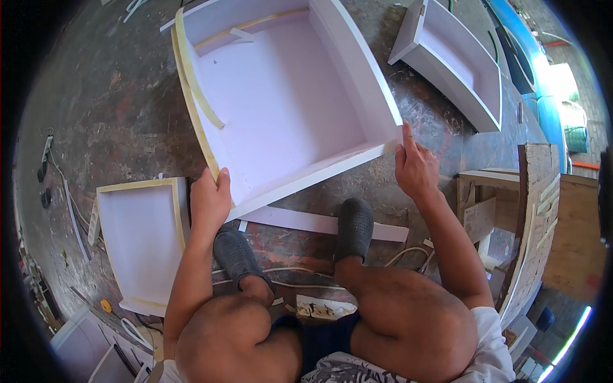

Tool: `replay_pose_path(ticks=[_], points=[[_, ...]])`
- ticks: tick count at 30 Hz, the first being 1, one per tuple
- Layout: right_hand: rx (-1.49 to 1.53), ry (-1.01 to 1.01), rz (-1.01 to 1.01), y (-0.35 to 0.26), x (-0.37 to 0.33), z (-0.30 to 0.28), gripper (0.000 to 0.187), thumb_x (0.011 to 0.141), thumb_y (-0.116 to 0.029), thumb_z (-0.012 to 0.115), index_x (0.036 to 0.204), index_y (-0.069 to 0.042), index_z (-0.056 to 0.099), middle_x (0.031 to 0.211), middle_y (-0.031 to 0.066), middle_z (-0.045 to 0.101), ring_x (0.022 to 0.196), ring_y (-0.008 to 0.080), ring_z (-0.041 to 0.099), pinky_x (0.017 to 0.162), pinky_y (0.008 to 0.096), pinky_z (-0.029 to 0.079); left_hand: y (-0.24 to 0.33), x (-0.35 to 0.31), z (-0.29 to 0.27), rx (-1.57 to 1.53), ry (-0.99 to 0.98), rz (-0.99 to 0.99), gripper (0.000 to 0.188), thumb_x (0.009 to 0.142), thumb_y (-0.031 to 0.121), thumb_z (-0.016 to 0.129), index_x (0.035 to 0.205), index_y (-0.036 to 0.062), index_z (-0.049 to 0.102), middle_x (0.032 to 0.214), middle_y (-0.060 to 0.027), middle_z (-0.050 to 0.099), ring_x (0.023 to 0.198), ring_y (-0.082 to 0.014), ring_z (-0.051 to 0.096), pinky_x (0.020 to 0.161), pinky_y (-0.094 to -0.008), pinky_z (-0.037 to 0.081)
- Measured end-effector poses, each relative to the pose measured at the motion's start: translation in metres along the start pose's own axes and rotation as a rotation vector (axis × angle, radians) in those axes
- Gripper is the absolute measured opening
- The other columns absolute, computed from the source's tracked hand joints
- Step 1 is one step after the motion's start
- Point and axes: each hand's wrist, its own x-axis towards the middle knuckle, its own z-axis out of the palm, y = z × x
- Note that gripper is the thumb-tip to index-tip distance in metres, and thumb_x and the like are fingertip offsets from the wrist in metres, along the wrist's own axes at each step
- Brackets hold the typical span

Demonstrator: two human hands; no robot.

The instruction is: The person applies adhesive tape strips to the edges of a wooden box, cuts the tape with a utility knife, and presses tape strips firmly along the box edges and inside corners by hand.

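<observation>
A large white box, like a shallow drawer (313, 176), is tilted in front of me with its open side up. My left hand (212, 198) is closed around its near left corner, thumb over the rim. At the near right corner, my right hand (417, 167) has its thumb at the edge and its index finger stretched along the outer side; the other fingers are curled. Yellowish edging runs along the left rim, and a loose curved strip (203, 99) of it hangs into the box. A small white scrap (241, 36) lies near the far left inside corner.
A smaller white drawer (177, 217) lies at left, another (440, 67) at far right. A white board (294, 220) and cables (300, 271) lie around my shoes (355, 226). A wooden cabinet frame (527, 217) stands at right. Stained concrete floor (115, 127) lies beneath.
</observation>
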Motion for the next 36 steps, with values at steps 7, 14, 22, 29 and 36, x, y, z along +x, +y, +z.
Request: replay_pose_path(ticks=[7, 14, 22, 29, 36], points=[[0.033, -0.064, -0.146, -0.07, -0.027, 0.012, 0.065, 0.104, -0.021, 0.059, 0.164, -0.004, 0.042, 0.09, 0.0205, 0.075, 0.069, 0.0424, 0.073, 0.064, 0.056, 0.059, -0.007, 0.005, -0.002, -0.229, -0.145, -0.085, 0.045, 0.111, 0.038, 0.057, 0.113, -0.0051, 0.069, 0.102, -0.0317, 0.074, 0.103, -0.053, 0.07, 0.085, -0.0518, 0.054], [0.102, -0.042, -0.346, -0.15, -0.045, 0.022, 0.066, 0.097, -0.016, 0.064, 0.16, 0.001, 0.048, 0.082, 0.0133, 0.072, 0.059, 0.0329, 0.071, 0.053, 0.0493, 0.058, -0.04, 0.013, 0.003, -0.5, -0.24, -0.038, 0.041, 0.111, 0.031, 0.055, 0.124, -0.0047, 0.069, 0.113, -0.0283, 0.076, 0.11, -0.0432, 0.073, 0.095, -0.0459, 0.053], [0.087, -0.114, -0.512, -0.209, -0.052, 0.029, 0.071, 0.093, -0.014, 0.062, 0.16, 0.002, 0.046, 0.079, 0.0125, 0.068, 0.06, 0.0318, 0.071, 0.054, 0.0488, 0.059, -0.039, 0.016, -0.004, -0.514, -0.326, -0.124, 0.039, 0.115, 0.026, 0.054, 0.128, -0.0079, 0.069, 0.116, -0.014, 0.077, 0.104, -0.0161, 0.066, 0.097, -0.0363, 0.051], [0.082, -0.289, -0.602, -0.25, -0.057, 0.032, 0.074, 0.095, -0.016, 0.059, 0.164, 0.001, 0.041, 0.085, 0.0142, 0.07, 0.065, 0.0337, 0.074, 0.058, 0.0507, 0.06, -0.038, 0.01, -0.015, -0.674, -0.38, -0.107, 0.043, 0.114, 0.026, 0.053, 0.14, -0.0065, 0.065, 0.129, -0.0169, 0.075, 0.117, -0.0187, 0.066, 0.103, -0.0357, 0.05], [0.101, -0.283, -0.607, -0.259, -0.067, 0.041, 0.06, 0.095, -0.018, 0.061, 0.151, 0.002, 0.052, 0.089, 0.0166, 0.072, 0.071, 0.0344, 0.076, 0.06, 0.05, 0.06, -0.005, -0.022, -0.009, -0.343, 0.358, 0.398, 0.043, 0.111, 0.024, 0.052, 0.147, 0.0017, 0.062, 0.156, -0.0222, 0.058, 0.15, -0.0408, 0.05, 0.121, -0.0487, 0.042]])
